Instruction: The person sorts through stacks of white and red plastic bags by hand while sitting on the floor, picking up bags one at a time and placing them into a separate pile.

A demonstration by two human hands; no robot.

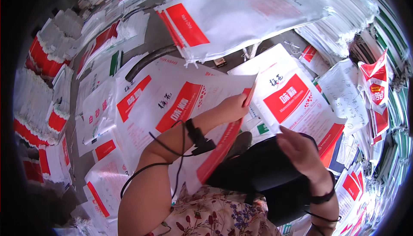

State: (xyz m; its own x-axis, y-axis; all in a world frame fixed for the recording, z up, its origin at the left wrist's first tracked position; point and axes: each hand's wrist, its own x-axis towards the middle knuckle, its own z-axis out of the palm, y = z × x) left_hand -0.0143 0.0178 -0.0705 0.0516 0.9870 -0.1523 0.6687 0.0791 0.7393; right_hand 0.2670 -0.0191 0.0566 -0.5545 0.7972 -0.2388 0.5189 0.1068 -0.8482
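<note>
At the far left, stacks of white sacks (34,98) with red ends are piled high. Beside them, printed flat sacks (101,111), white with red and some green, are spread over the grey floor (161,38), overlapping one another. Across these, farther from the body, a dark curved strip (148,62) is laid.

Near the middle, a white sack with a red band (221,151) is grasped by the left hand (237,107), whose fingers are closed on its raised edge. A black strap with a small device (198,138) is worn on the left forearm, and thin black cables are looped around it. Above, a thick bundle of white sacks (254,14) with red panels is seen lying flat.

Below, dark trousers (258,167) and a floral top (219,212) are seen. To the right of the left hand, another white sack with a red panel (287,97) is laid face up. Its lower part is neared by the right hand (299,150), which is blurred, with fingers extended and nothing seen grasped; whether the sack is touched cannot be told. A black band (323,195) is worn on the right wrist.

Farther right, a white sheet with handwriting (346,92) is placed beside a red-and-white bag (375,90). At the far edge, stacks with green stripes (398,102) are seen.
</note>
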